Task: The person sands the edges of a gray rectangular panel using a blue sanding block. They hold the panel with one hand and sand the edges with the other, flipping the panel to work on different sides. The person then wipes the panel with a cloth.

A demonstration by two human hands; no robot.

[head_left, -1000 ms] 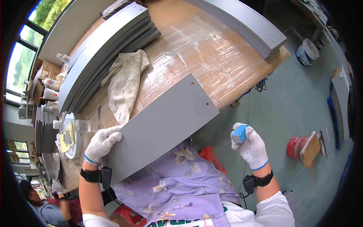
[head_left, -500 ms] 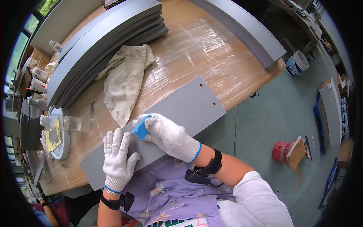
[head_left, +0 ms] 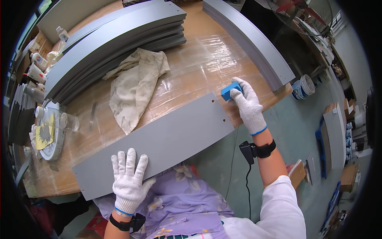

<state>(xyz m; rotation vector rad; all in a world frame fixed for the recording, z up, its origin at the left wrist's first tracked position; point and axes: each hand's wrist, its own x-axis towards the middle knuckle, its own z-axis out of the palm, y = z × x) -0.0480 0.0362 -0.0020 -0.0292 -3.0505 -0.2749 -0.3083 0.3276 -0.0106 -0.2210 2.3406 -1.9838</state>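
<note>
Grey panel [head_left: 159, 147] lies flat on the wooden worktop [head_left: 199, 67], long axis running lower-left to upper-right, near edge hanging over the worktop edge toward the person. Two small holes show near its right end.

Left hand [head_left: 128, 179], white knit glove: flat, fingers spread apart, palm pressed on the panel's lower-left part, pinning it. Not gripping anything.

Right hand [head_left: 247, 104], also gloved: fingers closed around a small blue block [head_left: 227, 92], prob. a sanding or wiping block. Block sits at the panel's far right end, at or just past the top corner; can't tell if it's touching the panel or the worktop there.

Progress, judging by this view only: block is at the very end of the panel, so looks like a pass along the panel's length has reached its limit. Panel surface looks even grey, no visible marks or dust, so can't say how much of it is treated vs. left. More grey panels are stacked at the back [head_left: 119, 44] and another stack to the right [head_left: 254, 44]; no way to tell which are done.

Around: crumpled cloth [head_left: 135, 87] just beyond the panel, on the worktop w/ clear film over it. Round tray w/ yellowish stuff [head_left: 49, 133] and small bottles [head_left: 38, 67] at the left. Paint tubs [head_left: 302, 87] on the floor, right.
</note>
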